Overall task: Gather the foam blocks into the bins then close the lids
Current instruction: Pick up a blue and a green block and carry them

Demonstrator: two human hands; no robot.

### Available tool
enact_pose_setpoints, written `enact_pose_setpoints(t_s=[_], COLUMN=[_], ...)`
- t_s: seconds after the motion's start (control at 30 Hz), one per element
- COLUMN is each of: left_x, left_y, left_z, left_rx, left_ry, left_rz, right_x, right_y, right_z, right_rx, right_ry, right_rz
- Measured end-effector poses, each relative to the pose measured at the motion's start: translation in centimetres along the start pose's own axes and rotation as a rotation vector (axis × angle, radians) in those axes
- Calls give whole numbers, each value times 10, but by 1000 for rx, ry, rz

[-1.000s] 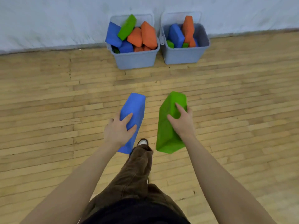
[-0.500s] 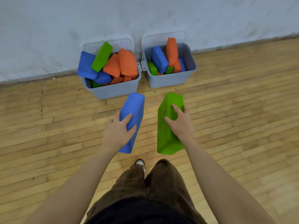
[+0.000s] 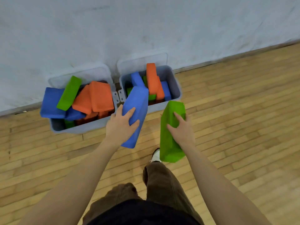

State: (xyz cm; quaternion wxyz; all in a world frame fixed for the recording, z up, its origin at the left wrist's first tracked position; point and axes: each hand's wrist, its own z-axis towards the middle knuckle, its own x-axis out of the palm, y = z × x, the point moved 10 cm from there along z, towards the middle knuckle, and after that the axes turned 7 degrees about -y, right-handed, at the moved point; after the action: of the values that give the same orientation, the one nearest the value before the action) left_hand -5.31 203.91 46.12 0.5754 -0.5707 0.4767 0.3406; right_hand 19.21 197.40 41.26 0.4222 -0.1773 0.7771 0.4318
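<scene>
My left hand (image 3: 121, 125) grips a blue foam block (image 3: 138, 104) whose far end reaches over the front left corner of the right bin (image 3: 177, 88). My right hand (image 3: 182, 129) grips a green foam block (image 3: 169, 137), held in the air just in front of that bin. The left bin (image 3: 78, 128) is piled above its rim with blue, green and orange blocks. The right bin holds several blocks too, one orange block (image 3: 151, 77) standing tall. Both bins stand against the wall with their clear lids (image 3: 142, 60) hinged open and leaning back.
A white wall (image 3: 146, 26) runs right behind the bins. Wooden plank floor (image 3: 243, 111) spreads to the left, right and behind me. My legs and one white shoe (image 3: 155, 155) are below the green block.
I have walked up to the bins, which now lie close in front. Both hands carried their blocks forward, and the blue block now reaches over the right bin.
</scene>
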Motion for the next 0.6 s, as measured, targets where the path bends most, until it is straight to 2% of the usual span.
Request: enact_pose_setpoints(t_s=[0.17, 0.4, 0.6], left_x=[3, 22, 65], left_y=[-20, -3, -5], left_z=[85, 172, 274], left_rx=[-98, -285, -313], left_ry=[-43, -62, -71], left_rz=[-43, -107, -188], right_x=[-16, 4, 38], right_y=[46, 111, 119], right_z=[116, 248, 354], right_rx=[-123, -226, -220], right_ry=[33, 117, 137], right_rz=[-7, -30, -100])
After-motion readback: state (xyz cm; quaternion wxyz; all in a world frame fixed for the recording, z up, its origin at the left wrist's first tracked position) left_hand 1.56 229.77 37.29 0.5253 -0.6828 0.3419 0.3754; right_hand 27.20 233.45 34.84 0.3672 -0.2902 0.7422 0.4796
